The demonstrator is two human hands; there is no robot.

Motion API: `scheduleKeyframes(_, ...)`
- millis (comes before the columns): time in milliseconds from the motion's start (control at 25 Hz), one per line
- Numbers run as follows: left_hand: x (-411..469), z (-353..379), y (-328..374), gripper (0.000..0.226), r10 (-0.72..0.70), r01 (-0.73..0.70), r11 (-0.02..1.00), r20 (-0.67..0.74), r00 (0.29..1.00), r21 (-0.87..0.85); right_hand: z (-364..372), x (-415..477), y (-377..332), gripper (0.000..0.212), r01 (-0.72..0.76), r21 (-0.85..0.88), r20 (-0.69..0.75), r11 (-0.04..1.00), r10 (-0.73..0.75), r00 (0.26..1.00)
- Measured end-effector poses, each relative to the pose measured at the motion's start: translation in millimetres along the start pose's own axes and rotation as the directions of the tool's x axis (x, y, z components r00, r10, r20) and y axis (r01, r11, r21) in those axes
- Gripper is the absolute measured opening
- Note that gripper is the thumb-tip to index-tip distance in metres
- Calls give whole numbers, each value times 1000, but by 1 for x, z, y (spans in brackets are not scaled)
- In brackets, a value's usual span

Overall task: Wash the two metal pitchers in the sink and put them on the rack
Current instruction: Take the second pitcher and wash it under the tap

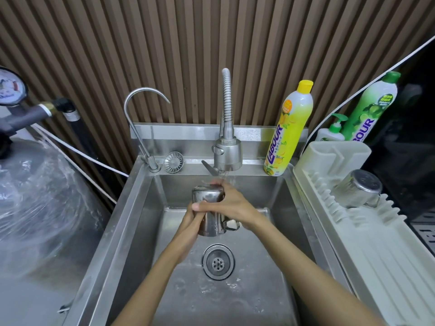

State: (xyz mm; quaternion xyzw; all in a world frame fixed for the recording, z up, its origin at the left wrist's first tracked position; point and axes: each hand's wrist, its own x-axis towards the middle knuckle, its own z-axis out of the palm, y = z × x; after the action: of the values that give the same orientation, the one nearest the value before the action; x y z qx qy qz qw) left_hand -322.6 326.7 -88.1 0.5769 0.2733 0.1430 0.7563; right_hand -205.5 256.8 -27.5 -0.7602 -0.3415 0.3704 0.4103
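**Over the sink, under running water**

Above the wet sink (141, 231), left hand (191, 222) and right hand (231, 205) both clasp a dull, stained metal pitcher (207, 208); second pitcher (357, 188) rests upturned on the rack (376, 255)

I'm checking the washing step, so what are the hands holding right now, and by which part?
Both hands hold one metal pitcher under the faucet: left hand on its lower body, right hand over its side.

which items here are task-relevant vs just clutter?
In play: pitcher in hands, left hand, right hand, running tap, sink, rack, pitcher on rack.

Idle: yellow bottle, green bottle, pump bottle, thin faucet, loose strainer.
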Motion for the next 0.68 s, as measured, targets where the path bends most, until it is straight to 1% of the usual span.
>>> scheduleKeyframes(40, 1, -6, 0, 55, 9, -8, 999, 40, 999, -32, 0, 1, -1, 78, 3, 71, 24, 997, -4, 1000)
scheduleKeyframes(120, 5, -10, 5, 69, 43, -29, 990, 95, 995, -135, -7, 4, -1, 65, -11, 181, 64, 983, -1, 998)
scheduleKeyframes(200, 12, -5, 12, 79, 60, -14, 958, 151, 987, -286, -18, 5, 1, 57, -25, 200, 48, 980, 15, 999)
scheduleKeyframes(240, 15, 1, 16, 77, 63, 6, 931, 176, 982, -364, -22, 3, 0, 60, -24, 189, 9, 982, 23, 1000)
scheduleKeyframes(280, 19, 4, 18, 71, 67, 26, 893, 191, 979, -449, -25, 2, 0, 66, -17, 147, -59, 989, 26, 998)
scheduleKeyframes(320, 21, 6, 21, 60, 65, 44, 855, 191, 979, -517, -28, 1, 0, 70, 7, 87, -130, 996, 4, 991)
scheduleKeyframes(360, 22, 8, 25, 49, 59, 54, 809, 172, 983, -585, -30, 0, -2, 69, 52, 16, -181, 999, -48, 982)
scheduleKeyframes(400, 23, 8, 27, 38, 27, 67, 769, 136, 990, -636, -31, -1, -4, 68, 96, -32, -190, 995, -101, 977)
scheduleKeyframes(440, 23, 8, 27, 25, -24, 82, 732, 95, 995, -676, -33, -2, -7, 69, 133, -42, -169, 990, -138, 976)
scheduleKeyframes(480, 24, 6, 25, 14, -90, 92, 697, 40, 995, -711, -33, -1, -11, 72, 157, -12, -150, 988, -157, 976)
scheduleKeyframes(520, 24, 4, 23, 12, -156, 100, 676, -9, 988, -731, -31, 0, -13, 72, 174, -10, -143, 985, -174, 974)
scheduleKeyframes(560, 24, 1, 20, 17, -209, 114, 685, -43, 977, -719, -28, 3, -14, 70, 195, -32, -163, 980, -197, 967)
scheduleKeyframes(640, 24, -1, 18, 23, -294, 164, 717, -80, 952, -677, -23, 2, -16, 64, 207, -144, -212, 968, -235, 949)
scheduleKeyframes(680, 25, 0, 20, 24, -321, 184, 721, -86, 943, -668, -22, -1, -16, 65, 191, -136, -212, 972, -217, 953)
